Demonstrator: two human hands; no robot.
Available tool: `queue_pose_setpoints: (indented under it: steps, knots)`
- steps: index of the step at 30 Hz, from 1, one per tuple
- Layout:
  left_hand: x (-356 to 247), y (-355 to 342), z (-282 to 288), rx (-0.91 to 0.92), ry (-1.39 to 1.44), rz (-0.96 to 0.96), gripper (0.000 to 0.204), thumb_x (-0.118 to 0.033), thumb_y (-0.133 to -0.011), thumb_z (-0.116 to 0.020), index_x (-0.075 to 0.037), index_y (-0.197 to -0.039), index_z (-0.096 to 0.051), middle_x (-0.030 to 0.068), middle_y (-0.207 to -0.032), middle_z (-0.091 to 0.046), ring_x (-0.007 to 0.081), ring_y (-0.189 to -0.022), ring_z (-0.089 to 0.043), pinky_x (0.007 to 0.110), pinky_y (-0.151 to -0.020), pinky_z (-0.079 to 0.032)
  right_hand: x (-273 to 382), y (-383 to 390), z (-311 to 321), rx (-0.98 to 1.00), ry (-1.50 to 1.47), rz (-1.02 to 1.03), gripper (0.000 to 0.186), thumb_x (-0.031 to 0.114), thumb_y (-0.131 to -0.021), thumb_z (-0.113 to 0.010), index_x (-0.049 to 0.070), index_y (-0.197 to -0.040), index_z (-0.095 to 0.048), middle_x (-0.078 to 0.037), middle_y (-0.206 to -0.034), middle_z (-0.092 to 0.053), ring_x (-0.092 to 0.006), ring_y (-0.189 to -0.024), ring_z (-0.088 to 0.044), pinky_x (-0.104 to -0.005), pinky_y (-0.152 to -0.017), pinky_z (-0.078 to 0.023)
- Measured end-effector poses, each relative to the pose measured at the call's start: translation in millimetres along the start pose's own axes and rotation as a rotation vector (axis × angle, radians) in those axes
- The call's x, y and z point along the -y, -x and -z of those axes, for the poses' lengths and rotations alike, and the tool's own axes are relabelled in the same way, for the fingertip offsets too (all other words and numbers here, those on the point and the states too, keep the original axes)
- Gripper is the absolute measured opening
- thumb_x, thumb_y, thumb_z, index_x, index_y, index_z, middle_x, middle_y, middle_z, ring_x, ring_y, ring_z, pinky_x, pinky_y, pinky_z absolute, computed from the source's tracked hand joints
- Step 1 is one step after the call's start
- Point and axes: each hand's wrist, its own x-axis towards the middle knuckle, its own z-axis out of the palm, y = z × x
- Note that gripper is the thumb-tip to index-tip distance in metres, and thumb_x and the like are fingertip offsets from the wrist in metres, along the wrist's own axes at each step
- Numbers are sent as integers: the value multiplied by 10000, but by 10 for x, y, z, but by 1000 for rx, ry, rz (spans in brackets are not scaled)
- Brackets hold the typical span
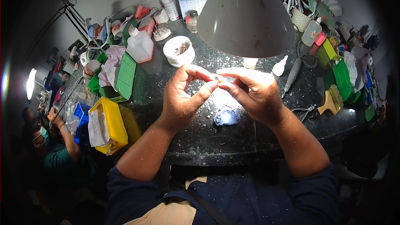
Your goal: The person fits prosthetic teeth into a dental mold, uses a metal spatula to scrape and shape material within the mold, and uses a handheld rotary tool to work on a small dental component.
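Dark, flecked bench (151, 86), grey lamp shade (245, 21) over it, right hand (256, 93) and left hand (183, 93) meeting at the fingertips, brightly lit dental cast (227, 116) lying nearer the body, and, pinched between both thumbs and forefingers above the bench, a small piece (216, 78), too tiny to identify.

we have a dark desk (250, 138), flecked with white, before us. directly on it we see a pale dental cast (227, 116), a round white pot (180, 60), a grey handpiece (293, 75), a white squeeze bulb (279, 67) and a wooden-handled brush (327, 103).
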Motion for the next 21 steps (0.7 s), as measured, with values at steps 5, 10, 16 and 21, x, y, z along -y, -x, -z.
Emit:
queue_pose_setpoints:
  steps: [5,10,16,21]
  knots:
    - [-21,-8,27,33,-105,15,155,-98,-1026,-788,-4,-1137,-735,102,-1095,-793,164,-1051,-749,336,-974,-584,-20,-1,-8,-29,-8,43,260,140,-984,-840,64,-1229,-805,-104,-817,-769,-176,-639,-708,-325,-630,-579]
    - [-47,-20,1,23,-114,17,133,-118,-1025,-791,-8,-1093,-760,105,-1066,-806,173,-1022,-761,334,-960,-583,-19,6,-10,-27,2,30,254,157,-996,-831,76,-1235,-805,-77,-752,-732,-167,-618,-695,-323,-611,-567]
    - [-46,-33,22,35,-164,-5,122,-117,-1021,-794,-13,-1085,-781,103,-1068,-811,181,-1017,-763,338,-944,-580,-1,0,-8,-26,18,33,248,172,-1002,-830,83,-1232,-804,-47,-696,-685,-160,-584,-667,-321,-578,-541]
    - [-80,-34,-1,31,-163,12,111,-102,-1021,-790,-13,-1087,-788,104,-1075,-813,186,-1024,-764,340,-953,-578,-9,-3,1,-33,39,55,253,175,-1006,-827,82,-1239,-796,-46,-685,-674,-153,-576,-661,-317,-572,-535]
